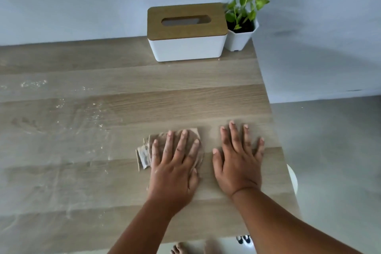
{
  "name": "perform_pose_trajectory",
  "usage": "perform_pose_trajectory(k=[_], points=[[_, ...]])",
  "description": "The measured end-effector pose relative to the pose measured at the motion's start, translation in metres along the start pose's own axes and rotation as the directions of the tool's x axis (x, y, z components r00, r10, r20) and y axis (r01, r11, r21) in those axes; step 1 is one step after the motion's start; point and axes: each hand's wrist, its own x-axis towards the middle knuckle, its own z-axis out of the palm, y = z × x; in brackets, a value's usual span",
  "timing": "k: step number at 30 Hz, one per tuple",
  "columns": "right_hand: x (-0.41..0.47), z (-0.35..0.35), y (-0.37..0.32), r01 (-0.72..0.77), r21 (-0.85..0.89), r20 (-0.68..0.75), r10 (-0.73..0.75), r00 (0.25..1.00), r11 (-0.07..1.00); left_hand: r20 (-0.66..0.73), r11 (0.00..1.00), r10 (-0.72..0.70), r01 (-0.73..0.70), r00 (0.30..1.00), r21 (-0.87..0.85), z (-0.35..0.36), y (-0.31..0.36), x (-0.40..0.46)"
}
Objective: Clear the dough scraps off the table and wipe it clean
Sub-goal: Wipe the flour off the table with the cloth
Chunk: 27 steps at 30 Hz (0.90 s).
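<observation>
Wood-grain table (144, 97), floury smears (61, 107), folded cloth (144, 154), tissue box (186, 47), potted plant (240, 37) at back

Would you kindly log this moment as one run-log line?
left hand flat on cloth | right hand flat on table | flour residue left side

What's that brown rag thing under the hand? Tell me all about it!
The cloth is a thin, beige-brown rag that looks damp and dirty, with pale floury smears. It is folded into layers, whose edges fan out at its left side. It lies flat on the wooden table, near the right end. The left hand presses on it with straight, spread fingers and covers most of it, so only the left and top edges show. The right hand lies flat on the table beside it and does not touch it.
</observation>
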Motion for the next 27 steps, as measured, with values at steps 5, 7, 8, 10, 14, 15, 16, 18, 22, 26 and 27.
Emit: perform_pose_trajectory(k=[5, 7, 8, 10, 14, 15, 16, 18, 22, 26, 27], points=[[0.0, 0.004, 0.002, 0.005, -0.015, -0.018, -0.005, 1.0, 1.0, -0.049, 0.999, 0.026, -0.027, 0.998, -0.021, 0.008, 0.0, -0.039], [0.001, 0.004, 0.002, 0.002, -0.013, -0.015, -0.003, 1.0, 1.0, -0.061, 0.999, -0.019, 0.017, 0.998, -0.028, 0.004, -0.005, -0.019], [0.001, 0.003, 0.002, 0.0, -0.007, -0.006, 0.0, 1.0, 1.0, -0.064, 0.998, -0.054, 0.052, 0.997, -0.031, 0.001, -0.009, -0.004], [0.0, 0.0, 0.001, -0.004, -0.005, 0.005, 0.004, 1.0, 1.0, -0.062, 0.988, -0.143, 0.14, 0.988, -0.06, -0.007, -0.019, 0.034], [0.0, -0.003, 0.0, -0.016, -0.007, 0.032, 0.016, 0.999, 1.0, -0.036, 0.943, -0.315, 0.309, 0.948, -0.122, -0.02, -0.049, 0.127], [0.0, -0.004, 0.0, -0.014, -0.004, 0.039, 0.015, 0.999, 1.0, -0.031, 0.929, -0.354, 0.347, 0.935, -0.132, -0.023, -0.054, 0.146], [0.0, -0.004, 0.0, -0.012, 0.0, 0.048, 0.012, 0.999, 1.0, -0.028, 0.912, -0.394, 0.386, 0.919, -0.139, -0.025, -0.058, 0.163], [0.0, -0.005, 0.0, -0.012, 0.009, 0.054, 0.011, 0.998, 1.0, -0.037, 0.877, -0.466, 0.456, 0.884, -0.149, -0.027, -0.06, 0.188], [0.0, -0.006, 0.0, -0.009, 0.012, 0.051, 0.008, 0.999, 1.0, -0.07, 0.833, -0.541, 0.523, 0.838, -0.181, -0.031, -0.056, 0.213], [0.0, -0.008, -0.001, -0.009, 0.005, 0.08, 0.008, 0.997, 1.0, -0.061, 0.847, -0.517, 0.501, 0.854, -0.176, -0.031, -0.059, 0.219], [0.0, -0.008, -0.001, -0.007, 0.006, 0.084, 0.007, 0.996, 1.0, -0.062, 0.864, -0.488, 0.471, 0.871, -0.18, -0.031, -0.061, 0.218]])
